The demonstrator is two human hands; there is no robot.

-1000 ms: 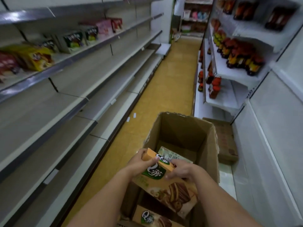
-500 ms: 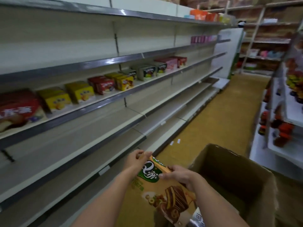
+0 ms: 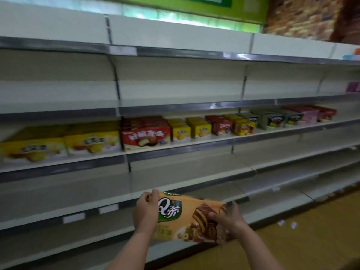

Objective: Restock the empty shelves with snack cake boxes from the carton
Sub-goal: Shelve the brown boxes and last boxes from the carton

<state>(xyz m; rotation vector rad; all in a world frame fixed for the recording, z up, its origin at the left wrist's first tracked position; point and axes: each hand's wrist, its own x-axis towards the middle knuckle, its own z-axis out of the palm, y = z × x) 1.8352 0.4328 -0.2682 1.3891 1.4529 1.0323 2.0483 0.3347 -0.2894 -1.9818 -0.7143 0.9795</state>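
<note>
The snack cake box (image 3: 187, 219) hangs before the lower shelf's front edge (image 3: 175, 203), your left hand (image 3: 146, 211) and right hand (image 3: 226, 219) pinching its ends; tilted, it may catch that edge.

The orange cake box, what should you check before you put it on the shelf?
1. Left hand holds the orange cake box: ok.
2. Right hand holds its other end: ok.
3. Bare shelf behind the box has room: ok.
4. Box level: not ok, tilted.
5. Front of the box faces out: ok.
6. Carton still has boxes: cannot tell, out of view.
</note>
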